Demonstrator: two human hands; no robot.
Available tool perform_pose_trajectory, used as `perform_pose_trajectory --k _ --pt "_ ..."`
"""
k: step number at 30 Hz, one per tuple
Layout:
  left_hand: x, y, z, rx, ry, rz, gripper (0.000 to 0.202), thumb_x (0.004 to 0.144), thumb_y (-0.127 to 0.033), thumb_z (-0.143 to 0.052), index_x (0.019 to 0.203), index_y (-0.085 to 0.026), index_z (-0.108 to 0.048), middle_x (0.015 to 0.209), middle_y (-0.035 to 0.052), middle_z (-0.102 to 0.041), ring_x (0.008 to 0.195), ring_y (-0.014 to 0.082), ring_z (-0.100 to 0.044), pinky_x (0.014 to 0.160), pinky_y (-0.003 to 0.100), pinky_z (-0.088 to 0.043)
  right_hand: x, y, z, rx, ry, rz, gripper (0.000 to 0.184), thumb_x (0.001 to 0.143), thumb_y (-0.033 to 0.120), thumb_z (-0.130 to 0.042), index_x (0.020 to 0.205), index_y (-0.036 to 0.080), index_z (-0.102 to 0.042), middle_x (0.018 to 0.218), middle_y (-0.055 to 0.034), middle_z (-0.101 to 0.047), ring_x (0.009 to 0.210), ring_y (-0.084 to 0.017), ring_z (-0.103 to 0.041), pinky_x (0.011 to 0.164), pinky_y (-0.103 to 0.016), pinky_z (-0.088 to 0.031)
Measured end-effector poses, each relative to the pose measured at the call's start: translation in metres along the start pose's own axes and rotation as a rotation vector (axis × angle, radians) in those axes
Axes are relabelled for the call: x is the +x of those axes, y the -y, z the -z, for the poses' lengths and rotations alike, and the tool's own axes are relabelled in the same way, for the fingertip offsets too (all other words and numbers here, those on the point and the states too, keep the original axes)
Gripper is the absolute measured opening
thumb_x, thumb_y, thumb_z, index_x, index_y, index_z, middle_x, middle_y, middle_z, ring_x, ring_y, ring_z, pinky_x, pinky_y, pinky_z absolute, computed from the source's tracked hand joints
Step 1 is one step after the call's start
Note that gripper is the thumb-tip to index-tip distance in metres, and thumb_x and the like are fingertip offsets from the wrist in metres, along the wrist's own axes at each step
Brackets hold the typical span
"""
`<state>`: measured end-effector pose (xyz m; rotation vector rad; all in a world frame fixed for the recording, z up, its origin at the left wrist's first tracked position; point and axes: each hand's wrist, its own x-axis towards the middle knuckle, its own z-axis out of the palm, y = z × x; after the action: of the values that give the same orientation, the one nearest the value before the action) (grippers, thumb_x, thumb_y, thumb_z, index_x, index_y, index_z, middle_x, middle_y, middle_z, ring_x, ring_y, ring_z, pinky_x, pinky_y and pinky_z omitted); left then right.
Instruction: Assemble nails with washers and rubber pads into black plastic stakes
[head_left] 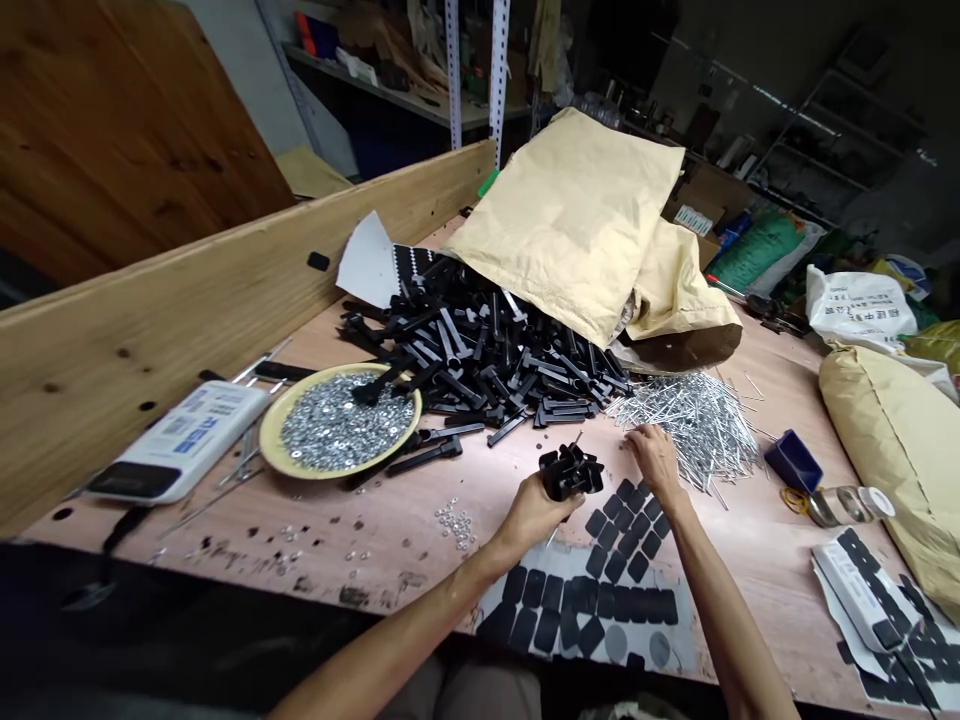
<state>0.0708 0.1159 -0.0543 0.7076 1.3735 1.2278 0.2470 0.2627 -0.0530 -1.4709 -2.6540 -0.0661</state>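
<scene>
Gripping cluster of black parts in left hand. Holding right hand, partly curled, beside pile of thin metal pins; can't tell whether gripping anything.

Held parts black, pins silver. Bowl pale yellow. Bench pinkish tan, dark-blotched; sack plain tan.

I am facing a pinkish tabletop, a wooden plank bordering its left; beyond, a pale wall is rising, the far right lying dim.
</scene>
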Motion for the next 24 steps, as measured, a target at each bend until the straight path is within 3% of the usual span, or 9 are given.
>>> perform_pose_trajectory --k 2,6,9,14,20,24 --pt "0.003 0.000 0.002 0.011 0.015 -0.007 0.015 0.061 -0.013 -0.068 0.076 -0.014 -0.070 0.078 0.0039 -0.074 0.079 0.0208 -0.067 0.071 0.027 -0.051 0.000 0.003 0.013 0.177 -0.135 -0.050 0.017 0.089 0.020 -0.049 0.092 0.017 -0.065 0.094 -0.0095 -0.065 0.084 -0.020 -0.059 0.072 -0.033 -0.047" --pt "0.004 -0.002 0.001 0.150 0.017 -0.033 0.015 0.060 -0.011 -0.067 0.074 -0.015 -0.069 0.078 0.0044 -0.073 0.078 0.0220 -0.067 0.067 0.026 -0.050 -0.018 0.034 0.058 0.906 -0.509 -0.204 0.031 0.082 0.036 -0.062 0.107 0.020 -0.054 0.085 -0.0033 -0.068 0.078 -0.018 -0.065 0.072 -0.036 -0.053" --pt "0.000 -0.003 -0.005 0.273 -0.004 -0.059 0.021 0.059 -0.011 -0.067 0.079 -0.017 -0.070 0.078 0.0040 -0.074 0.079 0.0234 -0.067 0.068 0.028 -0.048 -0.037 0.069 0.088 1.157 -0.519 -0.197 0.028 0.075 0.036 -0.069 0.094 0.020 -0.056 0.084 -0.0023 -0.069 0.077 -0.017 -0.067 0.072 -0.035 -0.056" --pt "-0.012 -0.005 -0.012 0.416 0.013 -0.087 0.023 0.062 -0.011 -0.065 0.083 -0.018 -0.069 0.077 0.0042 -0.073 0.077 0.0244 -0.067 0.065 0.027 -0.046 -0.058 0.101 0.100 1.250 -0.449 -0.142 0.020 0.074 0.033 -0.071 0.082 0.020 -0.058 0.079 -0.0010 -0.070 0.070 -0.016 -0.069 0.067 -0.035 -0.059" --pt "-0.023 -0.011 -0.009 0.445 0.013 -0.170 0.027 0.064 -0.012 -0.063 0.089 -0.020 -0.069 0.077 0.0038 -0.073 0.078 0.0247 -0.067 0.062 0.025 -0.042 -0.066 0.102 0.097 1.220 -0.484 -0.099 0.023 0.074 0.039 -0.070 0.080 0.020 -0.059 0.078 -0.0015 -0.070 0.073 -0.018 -0.069 0.069 -0.037 -0.059" --pt "-0.028 -0.017 -0.009 0.440 0.030 -0.182 0.028 0.062 -0.011 -0.064 0.088 -0.021 -0.069 0.076 0.0021 -0.073 0.077 0.0245 -0.067 0.061 0.024 -0.041 -0.068 0.101 0.097 1.066 -0.469 -0.069 0.022 0.074 0.040 -0.069 0.077 0.020 -0.061 0.075 -0.0024 -0.069 0.074 -0.018 -0.068 0.070 -0.035 -0.057"
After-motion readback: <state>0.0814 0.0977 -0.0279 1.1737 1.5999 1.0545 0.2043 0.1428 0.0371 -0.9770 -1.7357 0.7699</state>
